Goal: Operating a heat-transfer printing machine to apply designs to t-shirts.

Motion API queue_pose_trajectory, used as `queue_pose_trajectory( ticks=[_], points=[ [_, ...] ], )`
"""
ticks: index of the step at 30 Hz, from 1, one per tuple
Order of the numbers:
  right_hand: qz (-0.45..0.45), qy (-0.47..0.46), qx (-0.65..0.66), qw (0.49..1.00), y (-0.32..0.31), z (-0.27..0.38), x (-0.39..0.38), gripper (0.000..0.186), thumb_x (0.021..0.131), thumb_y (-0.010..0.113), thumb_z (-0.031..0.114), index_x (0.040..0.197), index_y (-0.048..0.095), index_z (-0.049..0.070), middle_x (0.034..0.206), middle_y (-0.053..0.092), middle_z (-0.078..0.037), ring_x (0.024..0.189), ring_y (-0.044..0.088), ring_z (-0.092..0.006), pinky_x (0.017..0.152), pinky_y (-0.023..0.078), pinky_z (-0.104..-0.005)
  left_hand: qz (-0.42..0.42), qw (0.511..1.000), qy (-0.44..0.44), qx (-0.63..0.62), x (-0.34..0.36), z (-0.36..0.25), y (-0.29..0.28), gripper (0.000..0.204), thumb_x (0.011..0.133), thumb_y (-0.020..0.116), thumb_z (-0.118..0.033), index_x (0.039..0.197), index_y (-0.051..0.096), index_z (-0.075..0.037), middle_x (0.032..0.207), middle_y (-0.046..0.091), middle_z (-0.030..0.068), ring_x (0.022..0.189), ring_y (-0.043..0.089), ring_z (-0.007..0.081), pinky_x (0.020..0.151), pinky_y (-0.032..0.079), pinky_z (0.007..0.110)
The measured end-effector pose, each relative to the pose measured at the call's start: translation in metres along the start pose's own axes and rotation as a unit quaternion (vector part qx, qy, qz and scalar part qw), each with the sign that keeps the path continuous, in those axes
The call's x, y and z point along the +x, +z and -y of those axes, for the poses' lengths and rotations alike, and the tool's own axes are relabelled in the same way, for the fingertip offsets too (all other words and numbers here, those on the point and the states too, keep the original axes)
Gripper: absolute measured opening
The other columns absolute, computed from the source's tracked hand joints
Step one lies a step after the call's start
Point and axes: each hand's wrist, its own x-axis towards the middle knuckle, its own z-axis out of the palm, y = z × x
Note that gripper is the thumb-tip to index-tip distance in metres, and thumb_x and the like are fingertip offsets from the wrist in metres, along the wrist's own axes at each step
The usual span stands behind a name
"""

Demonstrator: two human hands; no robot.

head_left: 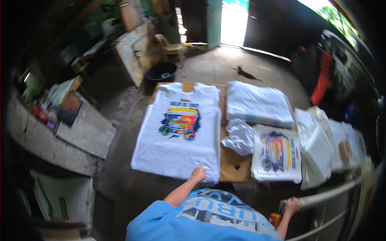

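A pile of white T-shirts [155,150] lies flat on a wooden table, the top one bearing a colourful bucket print on its chest. My left hand [199,174] is closed at the near hem of the top shirt, pinching the cloth. Off the table to the right, my right hand [292,205] is curled at the end of a pale rail [321,197]. What its fingers hold, if anything, is hidden. Close below that hand is a small orange cylindrical object [275,219].
The table [233,170] also holds a folded white stack [257,102], a crumpled white cloth [239,136] and printed sheets or bags [277,154]. White bags [317,144] crowd the right side. Beyond are a black basin [161,73], a plastic chair [171,46] and a cat-like dark animal [246,74].
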Motion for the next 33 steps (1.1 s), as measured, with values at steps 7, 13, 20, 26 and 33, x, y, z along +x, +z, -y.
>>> queue_pose_trajectory(
  ticks=[7, 13, 20, 26, 33],
  points=[
    [0.057, 0.019, -0.004, 0.998, -0.043, 0.021, -0.021, 0.031, 0.069, 0.051, 0.034, 0.079, 0.069, 0.012, 0.086, 0.065, -0.011, 0.083, 0.059, -0.0300, 0.074, 0.044, -0.0426, 0.111, 0.993, -0.025, 0.044, 0.004, -0.010, -0.011, 0.021, 0.062, 0.054, -0.006, 0.079, 0.066, -0.003, 0.086, 0.062, 0.0214, 0.083, 0.061, 0.0331, 0.074, 0.049, 0.040],
    [0.018, -0.028, -0.010, 0.999, -0.023, 0.007, -0.018, 0.029, 0.070, 0.052, 0.033, 0.075, 0.068, 0.010, 0.082, 0.065, -0.013, 0.079, 0.058, -0.0302, 0.069, 0.044, -0.0434, 0.090, 0.995, -0.024, 0.032, 0.003, -0.008, -0.001, 0.022, 0.061, 0.053, -0.003, 0.079, 0.066, -0.002, 0.087, 0.062, 0.0210, 0.085, 0.061, 0.0328, 0.073, 0.049, 0.040],
    [0.006, 0.030, -0.024, 0.999, 0.000, -0.011, -0.009, 0.023, 0.066, 0.055, 0.028, 0.071, 0.069, 0.011, 0.079, 0.064, -0.013, 0.081, 0.058, -0.0308, 0.070, 0.046, -0.0459, 0.090, 0.996, 0.015, -0.006, -0.003, -0.045, -0.032, 0.020, 0.061, 0.052, -0.003, 0.076, 0.065, 0.000, 0.081, 0.061, 0.0246, 0.081, 0.062, 0.0344, 0.071, 0.049, 0.042],
    [-0.040, -0.025, -0.058, 0.997, 0.011, -0.015, 0.000, 0.019, 0.064, 0.055, 0.026, 0.064, 0.067, 0.012, 0.073, 0.064, -0.012, 0.075, 0.057, -0.0320, 0.065, 0.045, -0.0472, 0.076, 0.997, -0.018, -0.017, -0.010, -0.015, -0.019, 0.020, 0.061, 0.053, -0.004, 0.077, 0.065, -0.001, 0.083, 0.061, 0.0235, 0.081, 0.061, 0.0344, 0.071, 0.048, 0.042],
    [0.008, -0.009, -0.066, 0.998, 0.002, -0.016, -0.011, 0.025, 0.066, 0.053, 0.029, 0.072, 0.068, 0.011, 0.080, 0.064, -0.012, 0.081, 0.057, -0.0321, 0.070, 0.044, -0.0465, 0.124, 0.991, 0.003, 0.041, -0.015, -0.009, -0.014, 0.020, 0.061, 0.056, -0.004, 0.079, 0.065, -0.003, 0.087, 0.063, 0.0187, 0.086, 0.061, 0.0311, 0.072, 0.049, 0.040]
  ],
)
